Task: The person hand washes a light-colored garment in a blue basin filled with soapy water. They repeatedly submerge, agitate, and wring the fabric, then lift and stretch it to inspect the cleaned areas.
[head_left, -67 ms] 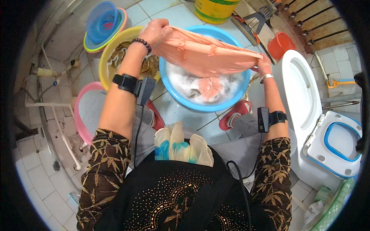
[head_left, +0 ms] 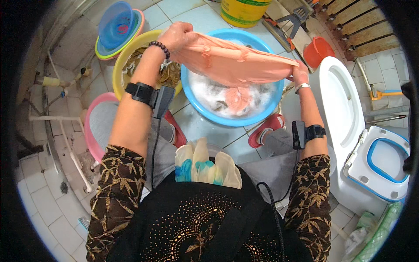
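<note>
A wet peach-coloured garment (head_left: 235, 61) with small ruffles is stretched between my hands above a blue basin (head_left: 187, 94). My left hand (head_left: 176, 36), at the upper left, is closed round one end of it. The other end is gripped in my right hand (head_left: 300, 74), lower and to the right. Part of the peach cloth (head_left: 238, 99) hangs down into white suds (head_left: 209, 89) in the basin, where darker cloth shows through the foam. The tips of my fingers are partly hidden by the fabric.
A yellow basin (head_left: 117, 78) with brownish cloth stands left of the blue one. Nearer is a pink basin (head_left: 89, 126) with grey cloth. Stacked basins (head_left: 114, 24), a yellow bucket (head_left: 245, 12) and a red bucket (head_left: 317, 51) stand farther off. A white toilet (head_left: 345, 105) is at right.
Both hands still hold the peach garment in nearly the same place. Only a slight shift of my arms and the cloth shows.
</note>
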`<state>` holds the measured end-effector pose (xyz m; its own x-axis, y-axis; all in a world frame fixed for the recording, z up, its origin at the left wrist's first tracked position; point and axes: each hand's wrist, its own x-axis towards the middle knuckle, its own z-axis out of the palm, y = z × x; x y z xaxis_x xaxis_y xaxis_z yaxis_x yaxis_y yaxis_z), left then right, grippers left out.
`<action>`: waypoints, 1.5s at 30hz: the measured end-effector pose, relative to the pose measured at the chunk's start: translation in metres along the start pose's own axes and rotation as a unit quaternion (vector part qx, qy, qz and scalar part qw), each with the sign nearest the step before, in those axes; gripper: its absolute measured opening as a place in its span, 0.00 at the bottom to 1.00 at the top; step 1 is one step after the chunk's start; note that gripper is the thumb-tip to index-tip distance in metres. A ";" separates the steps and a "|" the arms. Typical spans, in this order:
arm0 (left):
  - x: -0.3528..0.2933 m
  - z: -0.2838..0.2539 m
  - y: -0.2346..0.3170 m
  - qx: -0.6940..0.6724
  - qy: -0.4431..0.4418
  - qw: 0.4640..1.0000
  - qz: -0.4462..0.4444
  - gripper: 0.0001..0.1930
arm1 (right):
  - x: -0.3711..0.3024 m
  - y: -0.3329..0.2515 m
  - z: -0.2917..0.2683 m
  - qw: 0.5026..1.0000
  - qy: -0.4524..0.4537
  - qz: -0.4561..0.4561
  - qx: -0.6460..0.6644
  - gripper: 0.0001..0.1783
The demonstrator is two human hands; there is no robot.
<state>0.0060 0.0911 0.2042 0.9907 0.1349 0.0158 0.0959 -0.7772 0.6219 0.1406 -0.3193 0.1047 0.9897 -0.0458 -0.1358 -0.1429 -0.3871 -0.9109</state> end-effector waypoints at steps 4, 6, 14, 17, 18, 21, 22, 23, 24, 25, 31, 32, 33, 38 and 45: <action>-0.010 -0.012 0.010 -0.001 -0.189 0.982 0.009 0.15 | 0.009 0.000 -0.007 0.999 0.012 -0.014 -0.047 0.12; -0.014 -0.013 0.011 0.004 -0.246 0.969 0.024 0.15 | 0.008 -0.004 -0.014 0.992 -0.053 0.060 0.097 0.11; -0.001 -0.015 0.003 -0.014 -0.198 0.980 0.031 0.12 | 0.000 -0.047 -0.043 0.974 -0.217 -0.065 -0.012 0.18; 0.003 -0.023 0.010 -0.143 -0.145 0.976 0.075 0.11 | 0.002 -0.053 -0.037 0.944 -0.135 -0.118 -0.278 0.20; 0.003 -0.027 0.014 -0.174 -0.117 0.974 0.086 0.11 | 0.002 -0.054 -0.033 0.924 -0.111 -0.125 -0.345 0.21; 0.001 -0.038 0.031 -0.297 -0.044 0.942 0.153 0.11 | -0.006 -0.061 -0.026 0.983 -0.095 -0.046 -0.147 0.17; 0.000 -0.042 0.038 -0.337 -0.029 0.921 0.195 0.11 | -0.011 -0.066 -0.026 0.995 -0.074 0.007 -0.067 0.16; -0.001 -0.049 0.043 -0.366 -0.015 0.918 0.151 0.11 | -0.015 -0.074 -0.026 0.994 -0.107 0.015 0.018 0.13; -0.002 -0.056 0.049 -0.407 -0.014 0.900 0.155 0.11 | -0.021 -0.084 -0.027 0.988 -0.133 -0.004 0.083 0.12; -0.004 -0.063 0.055 -0.447 -0.012 0.880 0.160 0.11 | -0.026 -0.096 -0.029 0.979 -0.142 -0.008 0.143 0.11; -0.024 -0.081 0.093 -0.584 0.026 0.771 0.252 0.13 | -0.044 -0.180 -0.049 0.902 -0.266 -0.157 0.301 0.12; -0.026 -0.082 0.098 -0.573 0.016 0.773 0.272 0.13 | -0.045 -0.189 -0.050 0.897 -0.257 -0.185 0.307 0.13; -0.027 -0.081 0.102 -0.562 0.005 0.775 0.291 0.13 | -0.046 -0.194 -0.051 0.883 -0.275 -0.194 0.327 0.12; -0.016 -0.067 0.088 -0.530 -0.031 0.806 0.262 0.15 | -0.046 -0.174 -0.029 0.865 -0.289 -0.125 0.392 0.12; -0.035 -0.029 0.038 -0.166 -0.303 0.936 0.066 0.10 | -0.100 -0.053 0.037 0.782 -0.427 -0.153 -0.427 0.18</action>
<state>-0.0279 0.0749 0.2504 0.8746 -0.3996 -0.2746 0.0334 -0.5154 0.8563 0.0493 -0.2603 0.1521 0.5551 0.6602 -0.5060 0.5199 -0.7502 -0.4085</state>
